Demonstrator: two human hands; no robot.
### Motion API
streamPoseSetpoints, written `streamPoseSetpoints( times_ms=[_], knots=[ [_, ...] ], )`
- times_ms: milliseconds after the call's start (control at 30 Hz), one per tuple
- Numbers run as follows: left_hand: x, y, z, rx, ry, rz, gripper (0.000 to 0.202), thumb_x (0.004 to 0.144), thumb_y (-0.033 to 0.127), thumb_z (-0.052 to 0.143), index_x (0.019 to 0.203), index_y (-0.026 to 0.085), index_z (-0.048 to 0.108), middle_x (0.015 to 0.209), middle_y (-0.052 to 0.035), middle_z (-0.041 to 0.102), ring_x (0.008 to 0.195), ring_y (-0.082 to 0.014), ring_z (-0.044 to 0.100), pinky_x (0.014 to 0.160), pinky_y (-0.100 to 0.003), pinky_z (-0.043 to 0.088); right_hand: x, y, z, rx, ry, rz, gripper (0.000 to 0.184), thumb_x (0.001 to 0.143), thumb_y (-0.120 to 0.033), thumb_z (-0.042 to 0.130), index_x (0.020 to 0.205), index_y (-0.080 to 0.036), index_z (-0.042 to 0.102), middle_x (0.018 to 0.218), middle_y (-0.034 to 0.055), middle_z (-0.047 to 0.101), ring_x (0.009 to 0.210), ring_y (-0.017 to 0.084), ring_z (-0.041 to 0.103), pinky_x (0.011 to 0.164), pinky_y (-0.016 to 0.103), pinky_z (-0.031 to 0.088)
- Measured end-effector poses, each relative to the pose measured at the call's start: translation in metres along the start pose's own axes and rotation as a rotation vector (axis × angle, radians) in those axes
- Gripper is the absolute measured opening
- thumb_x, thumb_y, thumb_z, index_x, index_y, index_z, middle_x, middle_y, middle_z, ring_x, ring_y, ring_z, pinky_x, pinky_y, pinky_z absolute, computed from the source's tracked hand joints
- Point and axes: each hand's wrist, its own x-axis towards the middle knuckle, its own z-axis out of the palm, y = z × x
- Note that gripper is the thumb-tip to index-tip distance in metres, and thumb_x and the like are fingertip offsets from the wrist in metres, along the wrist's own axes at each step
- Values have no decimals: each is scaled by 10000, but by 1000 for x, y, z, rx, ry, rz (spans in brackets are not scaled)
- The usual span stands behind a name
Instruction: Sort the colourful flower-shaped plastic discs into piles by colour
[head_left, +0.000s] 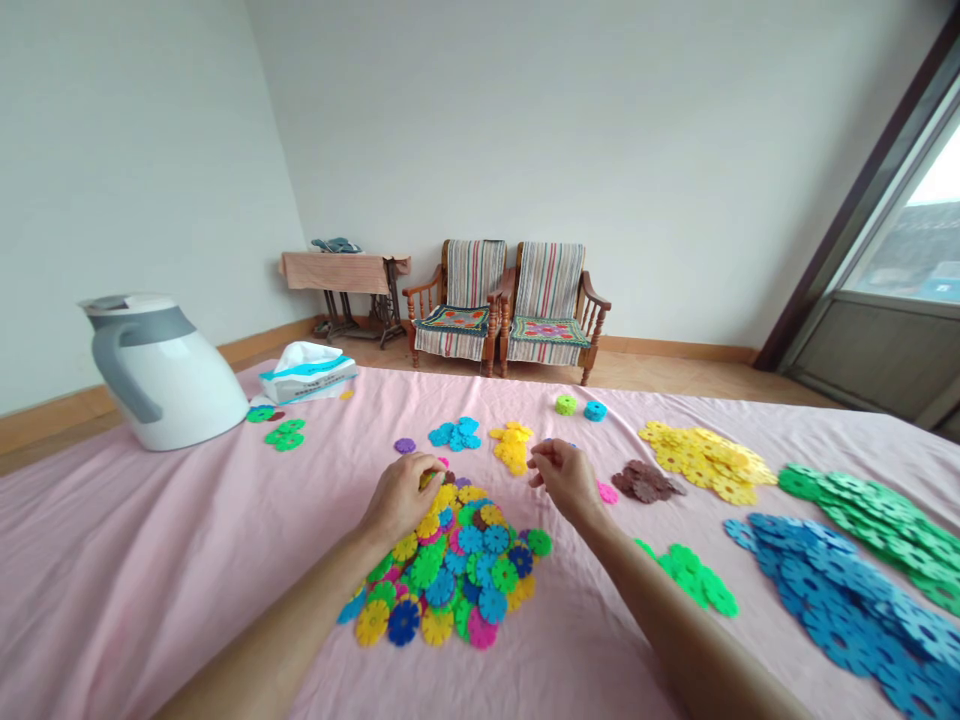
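A mixed heap of flat plastic snowflake discs (pixel 457 565) in several colours lies on the pink cloth (pixel 172 560) in front of me. My left hand (pixel 401 495) rests at the heap's far left edge, fingers curled round a yellow disc. My right hand (pixel 562 478) hovers just right of the heap's top, fingertips pinched together; what they hold is too small to make out. Beyond the hands lie a small light-blue group (pixel 455 433), a small yellow group (pixel 512 445) and one purple disc (pixel 405 445).
Sorted piles lie to the right: yellow (pixel 709 462), brown (pixel 643 482), dark green (pixel 877 515), blue (pixel 840 595), light green (pixel 694 578). A white kettle (pixel 161 370) and a tissue pack (pixel 307 372) stand far left. Two wooden chairs (pixel 506 308) stand by the wall.
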Motion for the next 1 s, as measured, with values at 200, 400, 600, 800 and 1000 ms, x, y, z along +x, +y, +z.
streamPoseSetpoints(
  times_ms=[200, 400, 600, 800, 1000],
  knots=[
    [0, 3, -2, 5, -6, 0, 169, 811, 190, 490, 810, 196, 659, 825, -21, 682, 763, -148, 617, 688, -234, 454, -20, -25, -10, -186, -472, -171, 45, 695, -176, 557, 706, -158, 596, 631, 0, 615, 543, 100, 577, 472, 182, 393],
    [0, 3, -1, 2, -1, 1, 161, 810, 204, 492, 779, 195, 649, 833, -23, 686, 783, -154, 621, 693, -237, 460, -39, -42, -8, -354, -593, -264, 208, 633, -196, 666, 834, -189, 613, 760, -7, 613, 631, 93, 535, 538, 187, 385],
    [0, 3, -1, 3, 1, 4, 162, 804, 193, 488, 767, 194, 645, 814, -22, 684, 768, -153, 617, 686, -236, 455, -41, -45, -5, -348, -616, -281, 167, 639, -174, 666, 787, -188, 590, 742, -22, 584, 618, 81, 513, 545, 182, 369],
    [0, 4, -2, -12, -3, -1, 166, 809, 198, 483, 771, 192, 645, 813, -26, 678, 764, -154, 610, 689, -243, 453, -39, -40, -5, -328, -608, -249, 114, 637, -107, 600, 703, -177, 539, 637, -42, 537, 575, 75, 466, 475, 164, 311],
    [0, 3, -1, -16, -5, 8, 168, 812, 203, 487, 773, 197, 651, 806, -20, 679, 754, -151, 615, 673, -234, 454, -38, -40, 0, -319, -473, -284, 93, 698, -124, 567, 776, -164, 597, 682, -9, 580, 603, 89, 513, 517, 180, 360]
  ],
)
